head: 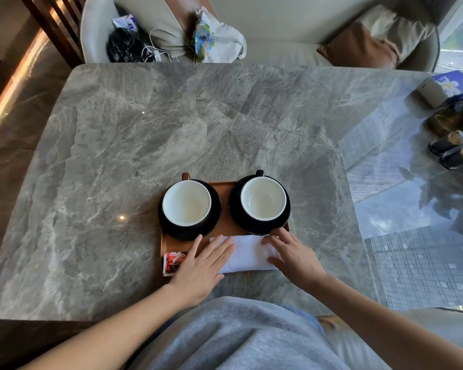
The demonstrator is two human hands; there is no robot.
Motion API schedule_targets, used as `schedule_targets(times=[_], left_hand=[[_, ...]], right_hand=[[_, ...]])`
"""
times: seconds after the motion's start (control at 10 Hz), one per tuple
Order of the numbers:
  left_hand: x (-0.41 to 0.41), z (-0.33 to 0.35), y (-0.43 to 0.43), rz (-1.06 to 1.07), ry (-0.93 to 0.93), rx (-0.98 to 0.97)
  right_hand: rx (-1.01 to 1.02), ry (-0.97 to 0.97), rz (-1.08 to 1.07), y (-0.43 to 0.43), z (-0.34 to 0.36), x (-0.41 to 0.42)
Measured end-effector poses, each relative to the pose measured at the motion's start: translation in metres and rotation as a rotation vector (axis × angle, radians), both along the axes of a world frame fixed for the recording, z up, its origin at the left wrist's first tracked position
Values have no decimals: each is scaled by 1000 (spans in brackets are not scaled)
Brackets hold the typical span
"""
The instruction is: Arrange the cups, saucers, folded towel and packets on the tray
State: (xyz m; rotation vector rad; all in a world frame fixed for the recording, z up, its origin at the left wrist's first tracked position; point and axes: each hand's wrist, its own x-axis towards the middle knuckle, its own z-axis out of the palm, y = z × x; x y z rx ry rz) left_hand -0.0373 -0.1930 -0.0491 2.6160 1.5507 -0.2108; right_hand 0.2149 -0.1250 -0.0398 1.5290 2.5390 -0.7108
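Note:
A brown tray (224, 209) lies near the table's front edge. On it stand two white-lined cups, the left cup (187, 203) on a black saucer (181, 232) and the right cup (263, 198) on another black saucer (234, 209). A white folded towel (249, 253) lies along the tray's front. My left hand (201, 265) rests flat on the towel's left end, fingers spread. My right hand (292, 256) presses the towel's right end, fingertips near the right saucer. A red packet (173, 260) sits at the tray's front left corner, partly under my left hand.
The grey marble table (145, 134) spreads wide behind and to the left of the tray. Dark bottles (455, 148) and a blue box (449, 84) stand at the far right. A sofa with bags and cables lies beyond the table's back edge.

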Motion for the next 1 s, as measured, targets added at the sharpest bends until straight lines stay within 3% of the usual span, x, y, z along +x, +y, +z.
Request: schedule_targets(times=[0.3,0.6,0.8,1.0], left_hand=[[0,4,2,-10,24,-47],[-5,9,8,60,-94,-231],[0,40,21,216,-179,-126],[-3,75,57,336,-168,28]], right_hand=[[6,-28,-1,0,2,-4],[44,-54,41,-2,14,2],[61,16,56,6,44,-8],[299,88,128,33,82,-33]])
